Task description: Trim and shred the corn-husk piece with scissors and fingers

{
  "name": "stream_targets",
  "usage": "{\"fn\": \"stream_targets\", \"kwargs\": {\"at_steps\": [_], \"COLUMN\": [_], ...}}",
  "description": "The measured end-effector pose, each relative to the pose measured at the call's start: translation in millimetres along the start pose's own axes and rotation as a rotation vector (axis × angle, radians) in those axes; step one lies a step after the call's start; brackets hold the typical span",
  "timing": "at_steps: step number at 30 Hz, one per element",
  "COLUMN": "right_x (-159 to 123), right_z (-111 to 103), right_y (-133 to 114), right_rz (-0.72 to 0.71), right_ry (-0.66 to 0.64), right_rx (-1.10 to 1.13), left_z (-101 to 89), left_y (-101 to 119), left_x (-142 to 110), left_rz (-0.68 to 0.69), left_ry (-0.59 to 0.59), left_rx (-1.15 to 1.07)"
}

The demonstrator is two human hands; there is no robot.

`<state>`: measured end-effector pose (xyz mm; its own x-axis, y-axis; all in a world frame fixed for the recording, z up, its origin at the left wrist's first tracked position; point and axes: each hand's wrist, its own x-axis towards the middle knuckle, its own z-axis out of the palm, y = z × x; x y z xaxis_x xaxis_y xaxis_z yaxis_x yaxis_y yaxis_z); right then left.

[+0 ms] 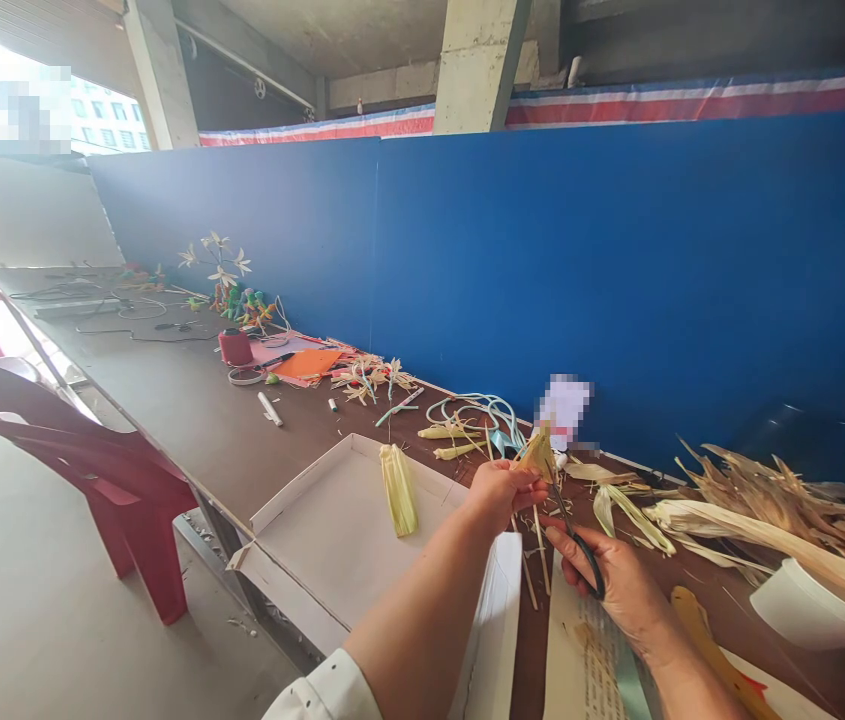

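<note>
My left hand [508, 492] pinches a piece of dried corn husk [539, 452] above the table. In my right hand [613, 580] is a pair of scissors [585, 555] with dark handles, its blades pointing up at the husk's lower edge. Whether the blades touch the husk I cannot tell. Left of my hands, a pale green-yellow husk piece [399, 490] lies in a shallow white cardboard box lid [302, 545]. Thin pale sticks [542, 550] lie on the table below my left hand.
Dried husks [774, 500] pile up on the right by a white tub [812, 605]. Behind the box are husk flowers [366, 380], pale blue cord [486, 403], orange paper [309, 365] and a red thread spool [235, 347]. A blue panel [617, 280] stands behind the table; a red chair [114, 480] is at left.
</note>
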<state>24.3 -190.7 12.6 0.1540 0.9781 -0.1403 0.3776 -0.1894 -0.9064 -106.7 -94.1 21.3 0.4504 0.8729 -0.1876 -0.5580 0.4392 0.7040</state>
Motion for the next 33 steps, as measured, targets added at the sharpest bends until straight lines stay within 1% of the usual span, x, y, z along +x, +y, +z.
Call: {"fn": "stream_targets", "kwargs": {"at_steps": [9, 15, 22, 27, 33], "right_x": [-3.5, -1.8, -2.0, -1.1, 0.0], "right_z": [1.1, 1.8, 2.3, 1.1, -1.2], "right_y": [-4.6, -1.9, -3.3, -1.1, -0.3], "right_rz": [-0.004, -0.003, 0.001, -0.014, -0.023], "right_ry": [0.018, 0.052, 0.011, 0.012, 0.012], "right_rx": [-0.007, -0.028, -0.022, -0.020, -0.077], "left_z": [1.6, 0.8, 0.6, 0.0, 0.1], "left_y": [0.3, -0.7, -1.4, -2.9, -4.1], "left_x": [-1.9, -0.2, -0.2, 0.8, 1.3], "left_rz": [-0.028, -0.041, -0.054, -0.094, -0.130], "left_ry": [-0.004, -0.024, -0.022, -0.047, -0.069], "left_rx": [-0.005, -0.002, 0.030, 0.073, 0.077]}}
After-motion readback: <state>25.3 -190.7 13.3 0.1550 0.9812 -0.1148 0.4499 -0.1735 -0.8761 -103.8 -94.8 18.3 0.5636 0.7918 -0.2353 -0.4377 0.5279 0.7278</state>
